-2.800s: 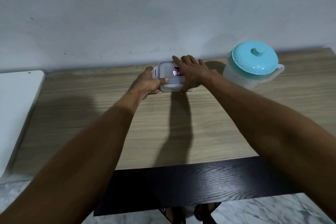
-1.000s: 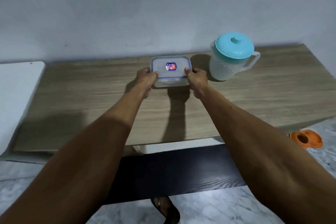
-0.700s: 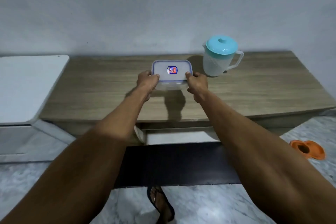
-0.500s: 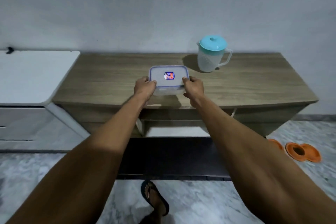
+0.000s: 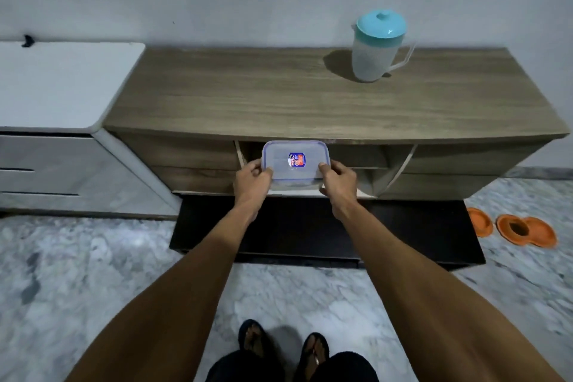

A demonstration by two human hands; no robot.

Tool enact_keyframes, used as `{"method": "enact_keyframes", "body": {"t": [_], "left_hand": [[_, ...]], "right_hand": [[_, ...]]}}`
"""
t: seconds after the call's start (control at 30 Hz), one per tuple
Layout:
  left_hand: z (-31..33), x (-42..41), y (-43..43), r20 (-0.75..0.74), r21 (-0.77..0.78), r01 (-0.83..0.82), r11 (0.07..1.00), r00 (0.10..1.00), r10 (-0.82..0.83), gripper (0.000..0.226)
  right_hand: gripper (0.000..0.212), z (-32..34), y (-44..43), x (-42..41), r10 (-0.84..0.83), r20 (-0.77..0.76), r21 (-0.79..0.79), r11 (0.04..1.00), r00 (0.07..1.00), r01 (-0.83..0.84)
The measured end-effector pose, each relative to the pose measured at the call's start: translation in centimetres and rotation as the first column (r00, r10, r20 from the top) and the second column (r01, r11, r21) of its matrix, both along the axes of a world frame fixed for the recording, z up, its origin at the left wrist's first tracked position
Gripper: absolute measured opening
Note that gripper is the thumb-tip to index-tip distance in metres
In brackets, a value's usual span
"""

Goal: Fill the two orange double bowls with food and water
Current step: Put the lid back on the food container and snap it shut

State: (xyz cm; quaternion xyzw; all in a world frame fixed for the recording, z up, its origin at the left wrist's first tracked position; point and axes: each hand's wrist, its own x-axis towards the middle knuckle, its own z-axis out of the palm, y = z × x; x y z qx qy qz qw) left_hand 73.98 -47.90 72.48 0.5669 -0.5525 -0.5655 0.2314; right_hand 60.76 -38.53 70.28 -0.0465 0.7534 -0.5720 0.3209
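Note:
I hold a clear plastic food container [image 5: 294, 164] with a blue-rimmed lid and a small sticker, in the air in front of the cabinet. My left hand [image 5: 250, 180] grips its left end and my right hand [image 5: 338, 179] grips its right end. A white water jug [image 5: 376, 49] with a turquoise lid stands on the wooden cabinet top [image 5: 263, 96], far right. An orange double bowl [image 5: 525, 231] lies on the floor at the right, with something dark in its left cup. Another orange bowl [image 5: 480, 222] shows partly behind the dark board's corner.
A white cabinet [image 5: 59, 108] adjoins the wooden one on the left. A dark low board [image 5: 310, 232] lies on the marble floor [image 5: 77, 273] under the cabinet front. My sandalled feet [image 5: 282, 347] stand at the bottom centre.
I have lifted the container off the cabinet top and drawn it toward me while stepping back. The orange bowls have come into sight on the floor at the right.

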Motion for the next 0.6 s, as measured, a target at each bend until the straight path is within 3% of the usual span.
{"method": "enact_keyframes", "body": {"t": [0.23, 0.33, 0.47, 0.6], "left_hand": [[-9.7, 0.1, -2.9, 0.0, 0.011, 0.024, 1.0, 1.0, -0.024, 0.032], [-13.1, -1.1, -5.5, -0.033, -0.029, 0.007, 1.0, 0.999, -0.007, 0.033], [-15.8, -3.1, -9.7, -0.023, -0.083, -0.022, 0.996, 1.0, 0.02, 0.034], [-18.9, -5.3, -13.6, 0.006, -0.142, 0.029, 0.99, 1.0, -0.028, 0.051]], "right_hand": [[0.035, -10.0, -2.9, -0.1, 0.001, 0.024, 0.005, 1.0, 1.0, -0.001], [0.048, -13.2, -5.7, -1.2, -0.028, 0.0, -0.01, 1.0, 1.0, 0.028], [0.032, -16.0, -10.3, -3.2, -0.001, -0.063, -0.041, 0.999, 0.998, -0.002], [0.035, -19.0, -14.5, -5.4, -0.014, -0.108, -0.028, 1.0, 0.994, 0.011]]}}
